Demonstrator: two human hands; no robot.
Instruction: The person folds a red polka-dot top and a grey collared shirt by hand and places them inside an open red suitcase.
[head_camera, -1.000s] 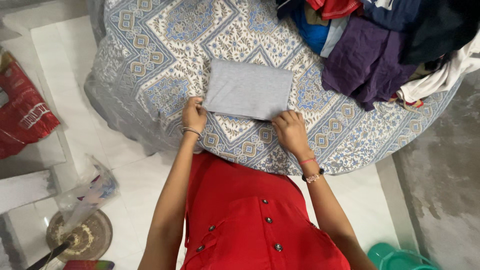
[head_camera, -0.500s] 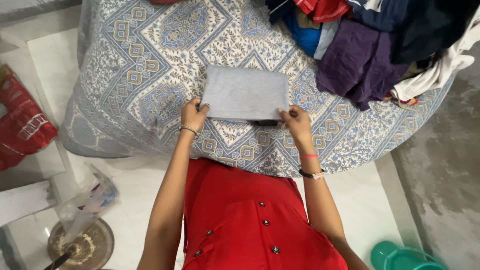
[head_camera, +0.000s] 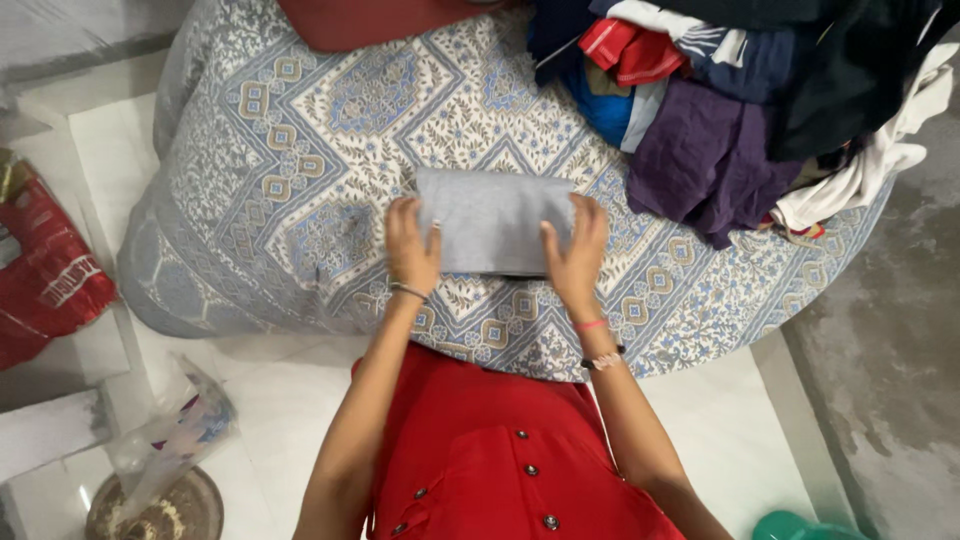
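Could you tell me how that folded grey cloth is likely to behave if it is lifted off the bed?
The folded grey cloth would probably sag and start unfolding, since it is soft fabric in flat layers. It looks light and thin. Left hand and right hand press its two ends; pushed, it might drag on the patterned bedsheet.

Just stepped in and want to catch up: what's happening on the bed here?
A person in a red top stands at a patterned bedspread with both hands flat on a folded grey cloth. The left hand rests on its left end, the right hand on its right end. A heap of mixed clothes lies further back to the right, apart from the cloth.
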